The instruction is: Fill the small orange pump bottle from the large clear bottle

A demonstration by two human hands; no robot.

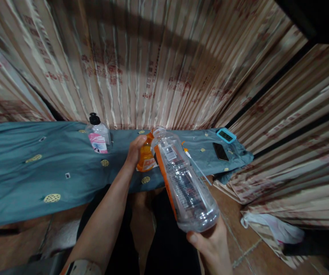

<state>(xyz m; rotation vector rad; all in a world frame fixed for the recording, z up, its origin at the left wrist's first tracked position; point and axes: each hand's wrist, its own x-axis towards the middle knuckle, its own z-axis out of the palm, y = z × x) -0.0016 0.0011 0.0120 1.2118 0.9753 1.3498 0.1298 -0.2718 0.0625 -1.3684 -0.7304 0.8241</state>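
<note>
My left hand (137, 149) is closed around the upper part of an orange bottle (147, 156), which stands on the blue-green cloth. My right hand (211, 242) grips the bottom end of a large clear plastic bottle (185, 183) with an orange-edged label. That clear bottle is tilted, its neck pointing away from me, and its mouth is at the top of the orange bottle. Whether the two mouths touch I cannot tell. Beside them on the cloth lies a white pump top (195, 164) with a long thin tube and an orange part.
A clear bottle with a black cap and pink label (98, 137) stands to the left on the pineapple-print cloth (52, 164). At the right end lie a dark phone (220, 151) and a blue-framed device (226, 135). Patterned curtains (153, 68) hang behind and at right.
</note>
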